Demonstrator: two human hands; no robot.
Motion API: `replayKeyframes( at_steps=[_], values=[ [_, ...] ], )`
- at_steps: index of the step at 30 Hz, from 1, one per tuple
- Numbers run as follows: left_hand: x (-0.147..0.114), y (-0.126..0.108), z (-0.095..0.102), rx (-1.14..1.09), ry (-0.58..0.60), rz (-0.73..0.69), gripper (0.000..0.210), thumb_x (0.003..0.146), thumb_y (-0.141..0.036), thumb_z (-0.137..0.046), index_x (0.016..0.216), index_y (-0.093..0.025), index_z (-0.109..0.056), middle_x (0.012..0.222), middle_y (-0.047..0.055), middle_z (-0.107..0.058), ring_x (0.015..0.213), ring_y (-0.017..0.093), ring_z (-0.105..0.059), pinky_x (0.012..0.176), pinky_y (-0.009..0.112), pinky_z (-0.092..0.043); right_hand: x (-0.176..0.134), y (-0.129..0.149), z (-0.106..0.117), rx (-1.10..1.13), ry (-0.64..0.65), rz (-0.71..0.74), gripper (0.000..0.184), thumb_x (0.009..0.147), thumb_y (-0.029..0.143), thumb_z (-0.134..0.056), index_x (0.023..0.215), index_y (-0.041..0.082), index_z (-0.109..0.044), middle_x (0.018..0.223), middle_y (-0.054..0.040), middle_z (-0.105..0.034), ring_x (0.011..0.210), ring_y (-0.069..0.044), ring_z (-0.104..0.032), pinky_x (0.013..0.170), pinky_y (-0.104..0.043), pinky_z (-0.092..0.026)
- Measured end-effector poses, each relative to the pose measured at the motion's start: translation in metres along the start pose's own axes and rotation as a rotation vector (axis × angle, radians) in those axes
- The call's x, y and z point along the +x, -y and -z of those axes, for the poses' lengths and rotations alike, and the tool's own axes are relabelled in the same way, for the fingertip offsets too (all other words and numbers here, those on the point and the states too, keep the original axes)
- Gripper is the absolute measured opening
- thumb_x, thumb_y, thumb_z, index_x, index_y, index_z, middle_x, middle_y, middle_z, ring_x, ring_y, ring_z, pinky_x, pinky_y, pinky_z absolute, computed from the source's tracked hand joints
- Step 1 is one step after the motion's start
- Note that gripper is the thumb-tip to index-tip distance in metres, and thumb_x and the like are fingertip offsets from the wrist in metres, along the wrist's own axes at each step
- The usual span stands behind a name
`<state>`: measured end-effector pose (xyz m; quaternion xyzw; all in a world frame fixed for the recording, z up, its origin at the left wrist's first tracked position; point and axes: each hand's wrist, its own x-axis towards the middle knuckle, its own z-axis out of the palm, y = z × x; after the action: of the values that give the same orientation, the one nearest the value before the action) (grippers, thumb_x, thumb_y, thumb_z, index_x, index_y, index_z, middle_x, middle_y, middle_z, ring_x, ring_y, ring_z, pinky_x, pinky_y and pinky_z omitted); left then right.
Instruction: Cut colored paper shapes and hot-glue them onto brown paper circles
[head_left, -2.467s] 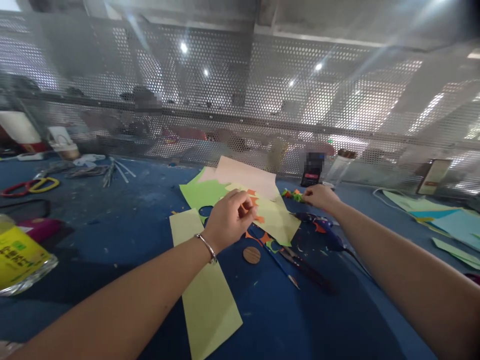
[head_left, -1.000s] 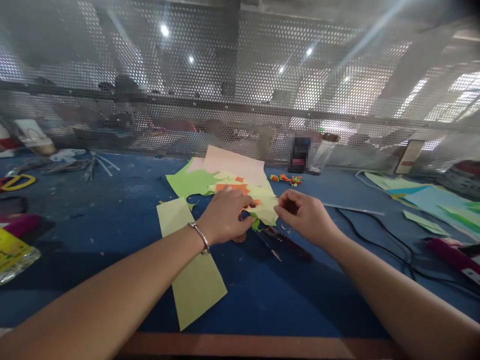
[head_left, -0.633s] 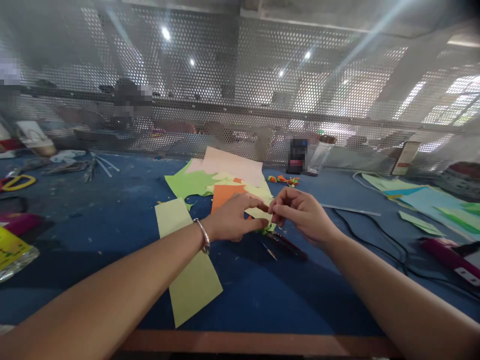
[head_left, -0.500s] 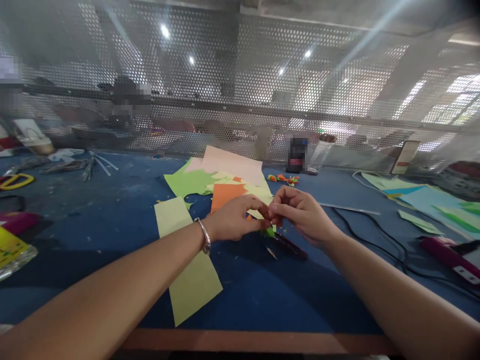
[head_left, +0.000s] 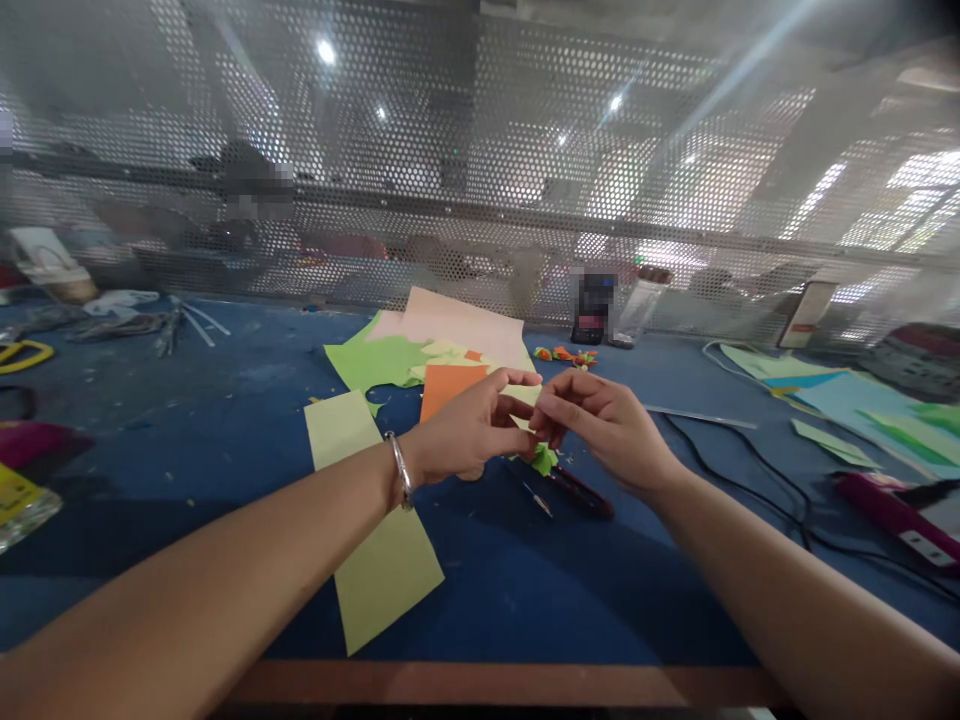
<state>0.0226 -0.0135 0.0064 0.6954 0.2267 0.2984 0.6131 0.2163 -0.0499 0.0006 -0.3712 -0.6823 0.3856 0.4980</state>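
Note:
My left hand (head_left: 474, 425), with a silver bangle at the wrist, has its index finger stretched out and its thumb apart from the other fingers. Its fingertips meet those of my right hand (head_left: 596, 420), which is closed in a pinch. Whatever lies in that pinch is too small or hidden to name. Just below the fingertips are a bright green paper piece (head_left: 544, 459), a thin pointed tool (head_left: 538, 499) and a dark red pen-like tool (head_left: 583, 494). Beside my left hand lies an orange paper sheet (head_left: 448, 388). A pale yellow-green sheet (head_left: 390, 590) passes under my left forearm.
Behind my hands lie green paper (head_left: 367, 358) and pale pink paper (head_left: 465, 325). Small orange-green paper pieces (head_left: 566, 355) rest near a clear bottle (head_left: 639, 308). At right are black cables (head_left: 799, 500), a magenta power strip (head_left: 892, 515) and blue-green sheets (head_left: 862, 400). Perforated metal panels (head_left: 450, 150) stand behind.
My left index finger has lifted and straightened away from the thumb. More of the green paper piece shows below. My right hand has hardly moved and stays pinched.

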Motion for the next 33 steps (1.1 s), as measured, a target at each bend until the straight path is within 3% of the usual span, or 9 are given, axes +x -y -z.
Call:
replayKeyframes(
  at_steps=[3,5,7,10,13,17,24,28,33],
  values=[
    [0.000,0.004,-0.002,0.063,0.014,0.013,0.039,0.083,-0.019,-0.072,0.119,-0.018,-0.057,0.082,0.002,-0.068,0.073,0.014,-0.064,0.071,0.029,-0.052,-0.002,0.005,0.000,-0.185,-0.010,0.029,0.021,0.095,0.039,-0.064,0.091,0.019,-0.066,0.080,-0.0026,-0.069,0.069,-0.014,-0.063,0.063,-0.027,-0.049],
    [0.002,0.007,0.002,0.107,-0.084,-0.012,0.021,0.089,-0.025,-0.066,0.107,-0.015,-0.061,0.080,0.003,-0.067,0.072,0.013,-0.064,0.072,0.028,-0.052,-0.004,0.007,0.004,-0.401,-0.023,0.050,0.019,0.095,0.037,-0.062,0.093,0.019,-0.068,0.079,-0.0017,-0.067,0.068,-0.014,-0.059,0.062,-0.027,-0.045],
    [0.003,0.010,0.010,0.174,-0.205,-0.052,0.016,0.091,-0.025,-0.062,0.104,-0.015,-0.062,0.081,0.003,-0.067,0.070,0.012,-0.063,0.070,0.028,-0.052,-0.004,0.008,0.009,-0.622,-0.005,0.034,0.017,0.094,0.033,-0.060,0.090,0.019,-0.068,0.075,-0.0003,-0.064,0.064,-0.013,-0.054,0.058,-0.026,-0.041],
    [0.001,0.008,0.023,0.445,-0.291,-0.158,0.014,0.093,-0.026,-0.059,0.101,-0.017,-0.065,0.081,0.003,-0.068,0.070,0.013,-0.062,0.068,0.027,-0.050,-0.002,0.004,0.020,-0.817,0.100,-0.112,0.019,0.092,0.033,-0.059,0.081,0.019,-0.067,0.065,0.0010,-0.061,0.058,-0.013,-0.051,0.055,-0.027,-0.036],
    [-0.003,0.002,0.037,0.814,-0.335,-0.173,0.017,0.093,-0.026,-0.055,0.097,-0.018,-0.069,0.083,0.004,-0.071,0.073,0.016,-0.064,0.068,0.029,-0.047,0.000,-0.005,0.027,-0.918,0.235,-0.253,0.027,0.090,0.038,-0.061,0.071,0.020,-0.065,0.062,-0.0011,-0.063,0.057,-0.016,-0.055,0.053,-0.028,-0.034],
    [-0.007,-0.004,0.062,1.145,-0.400,-0.152,0.019,0.089,-0.025,-0.056,0.095,-0.018,-0.073,0.097,0.007,-0.074,0.081,0.020,-0.065,0.073,0.032,-0.046,0.000,-0.012,0.028,-0.856,0.333,-0.296,0.022,0.087,0.035,-0.063,0.071,0.021,-0.067,0.062,-0.0019,-0.067,0.057,-0.017,-0.060,0.053,-0.028,-0.038],
    [-0.009,0.000,0.099,1.216,-0.431,-0.029,0.021,0.085,-0.025,-0.055,0.091,-0.018,-0.073,0.094,0.007,-0.076,0.078,0.021,-0.066,0.070,0.031,-0.044,-0.001,-0.013,0.024,-0.689,0.355,-0.377,0.014,0.085,0.030,-0.062,0.076,0.020,-0.067,0.060,-0.0004,-0.068,0.053,-0.018,-0.066,0.057,-0.029,-0.047],
    [-0.013,-0.003,0.105,1.210,-0.293,0.127,0.021,0.083,-0.036,-0.060,0.088,-0.019,-0.072,0.090,0.006,-0.075,0.079,0.022,-0.066,0.068,0.031,-0.043,0.000,-0.017,0.022,-0.641,0.323,-0.391,0.019,0.087,0.035,-0.063,0.075,0.020,-0.066,0.062,-0.0011,-0.069,0.052,-0.017,-0.064,0.055,-0.029,-0.048],
    [-0.020,-0.004,0.103,1.209,-0.113,0.301,0.063,0.067,-0.063,-0.075,0.113,-0.021,-0.063,0.097,0.008,-0.071,0.079,0.025,-0.066,0.063,0.030,-0.039,0.000,-0.021,0.017,-0.563,0.296,-0.402,0.017,0.084,0.034,-0.065,0.074,0.020,-0.066,0.062,-0.0002,-0.068,0.049,-0.016,-0.062,0.049,-0.027,-0.045]
  ],
)
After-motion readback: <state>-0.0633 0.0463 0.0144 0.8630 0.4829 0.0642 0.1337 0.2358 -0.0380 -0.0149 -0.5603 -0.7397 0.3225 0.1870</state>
